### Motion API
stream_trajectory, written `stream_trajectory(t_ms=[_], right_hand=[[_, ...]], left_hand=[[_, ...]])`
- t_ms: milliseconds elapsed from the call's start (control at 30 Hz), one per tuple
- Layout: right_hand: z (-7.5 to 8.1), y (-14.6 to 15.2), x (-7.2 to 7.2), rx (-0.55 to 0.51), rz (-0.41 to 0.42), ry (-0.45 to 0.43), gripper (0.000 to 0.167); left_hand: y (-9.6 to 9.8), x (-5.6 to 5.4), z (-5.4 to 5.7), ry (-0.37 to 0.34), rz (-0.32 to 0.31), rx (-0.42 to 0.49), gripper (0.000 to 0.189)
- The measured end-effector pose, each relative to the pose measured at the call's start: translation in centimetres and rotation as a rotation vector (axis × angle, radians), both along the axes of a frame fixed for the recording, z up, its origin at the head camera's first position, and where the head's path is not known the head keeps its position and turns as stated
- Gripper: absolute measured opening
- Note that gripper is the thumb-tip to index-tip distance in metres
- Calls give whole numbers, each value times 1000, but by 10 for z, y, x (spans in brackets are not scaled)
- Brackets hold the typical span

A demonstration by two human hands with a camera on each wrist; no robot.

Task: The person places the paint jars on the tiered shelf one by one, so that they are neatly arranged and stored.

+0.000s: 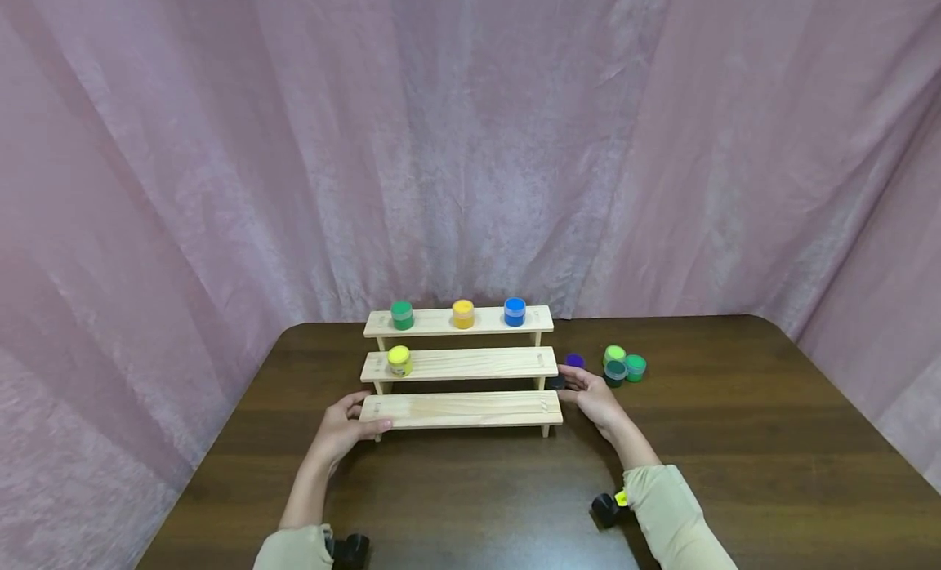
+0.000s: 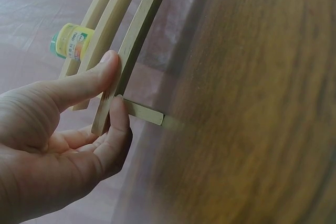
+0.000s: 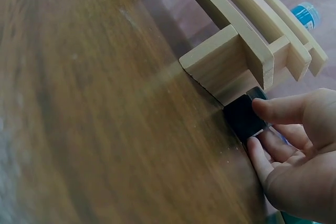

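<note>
A three-tier wooden stand (image 1: 463, 407) faces me on the table. My left hand (image 1: 344, 429) pinches the left end of its lowest step, thumb on top and fingers beneath in the left wrist view. Close to the stand's right end, my right hand (image 1: 594, 400) holds a dark, nearly black paint jar (image 3: 244, 116) between thumb and fingers, low at the tabletop. On the top step stand a green jar (image 1: 402, 315), an orange-yellow jar (image 1: 463, 314) and a blue jar (image 1: 515, 313). A yellow jar (image 1: 400, 361) is at the left of the middle step.
Right of the stand, a purple-lidded jar (image 1: 575, 361) is partly hidden by my right hand. Beyond it cluster a light green jar (image 1: 614, 354), a dark green jar (image 1: 614, 373) and a green jar (image 1: 635, 367). A pink curtain (image 1: 470, 145) hangs behind the brown table (image 1: 470, 496).
</note>
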State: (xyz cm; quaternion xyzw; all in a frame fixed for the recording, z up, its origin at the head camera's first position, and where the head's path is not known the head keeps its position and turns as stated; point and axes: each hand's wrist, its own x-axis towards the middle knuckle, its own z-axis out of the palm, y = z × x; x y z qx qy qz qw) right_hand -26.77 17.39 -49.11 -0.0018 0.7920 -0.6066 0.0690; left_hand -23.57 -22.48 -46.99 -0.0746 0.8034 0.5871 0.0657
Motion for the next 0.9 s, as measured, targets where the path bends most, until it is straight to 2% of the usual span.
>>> stream_trajectory(t_ms=[233, 533, 900], right_hand=[[-3, -2, -1, 26, -13, 24, 54], [-3, -1, 0, 26, -7, 12, 53], [1, 2, 1, 12, -52, 8, 53]], left_hand=[[-1, 2, -1, 1, 2, 2, 79], [-1, 1, 0, -3, 7, -7, 79], [1, 0, -2, 21, -4, 26, 79]])
